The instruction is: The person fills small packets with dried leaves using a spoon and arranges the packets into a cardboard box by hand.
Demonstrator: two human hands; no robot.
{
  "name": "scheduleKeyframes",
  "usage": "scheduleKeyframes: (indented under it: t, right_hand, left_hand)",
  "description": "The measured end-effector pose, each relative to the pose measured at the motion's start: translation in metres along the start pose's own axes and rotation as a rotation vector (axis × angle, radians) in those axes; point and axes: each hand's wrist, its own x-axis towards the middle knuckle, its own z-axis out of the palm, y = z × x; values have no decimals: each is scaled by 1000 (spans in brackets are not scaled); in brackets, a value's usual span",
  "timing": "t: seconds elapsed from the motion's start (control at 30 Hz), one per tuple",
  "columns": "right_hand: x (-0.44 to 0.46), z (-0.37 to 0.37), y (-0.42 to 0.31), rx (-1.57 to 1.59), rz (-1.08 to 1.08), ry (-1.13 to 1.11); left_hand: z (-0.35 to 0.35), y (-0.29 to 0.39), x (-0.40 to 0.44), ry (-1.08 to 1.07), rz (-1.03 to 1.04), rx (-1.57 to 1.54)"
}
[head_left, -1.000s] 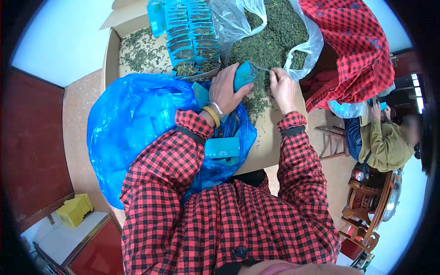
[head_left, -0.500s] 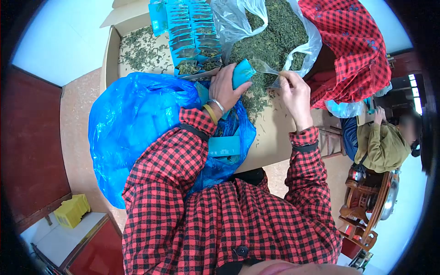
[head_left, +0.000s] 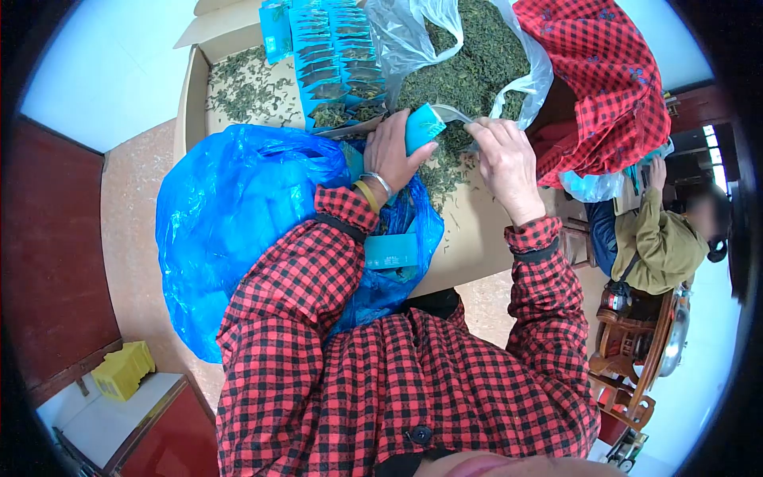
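Observation:
My left hand (head_left: 389,155) is closed around a small turquoise packet (head_left: 424,131), its mouth tipped to the right. In my right hand (head_left: 506,167) is a spoon (head_left: 451,114), pinched by its handle. The spoon's bowl is at the packet's mouth; whether it has gone inside, I cannot tell. Behind it lies a heap of dried green leaves (head_left: 481,67), like tea, in a clear plastic bag (head_left: 538,71). Two rows of upright turquoise packets (head_left: 322,75), the nearer ones showing leaves, stand left of the heap.
A blue plastic bag (head_left: 230,215) bulges beside my left arm, with flat turquoise packets (head_left: 392,251) on it. Loose leaves lie on the cardboard box (head_left: 469,238). Red checked cloth (head_left: 600,87) hangs at the right. Another person (head_left: 664,238) sits farther right, near a wooden chair (head_left: 632,350).
My right hand has turned and brought the spoon from above the leaves to the packet's mouth. My left hand keeps the packet nearly in place. The other person's arm has shifted.

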Motion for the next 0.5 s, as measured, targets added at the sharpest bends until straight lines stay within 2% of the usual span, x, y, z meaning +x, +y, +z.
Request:
scheduleKeyframes:
  t: [0.13,0.23,0.27,0.37,0.5]
  right_hand:
    - [-9,4,3,107,47,26]
    - [-28,13,10,373,497,20]
    - [-40,18,15,372,502,14]
    - [-86,29,28,324,675,-226]
    - [-119,6,16,235,615,-240]
  left_hand:
    - [-2,1,0,-5,-11,-14]
    - [-2,0,0,-13,-21,-28]
    - [-2,0,0,-5,-16,-36]
    - [0,-1,0,2,-11,-57]
    - [0,-3,-1,17,-12,-73]
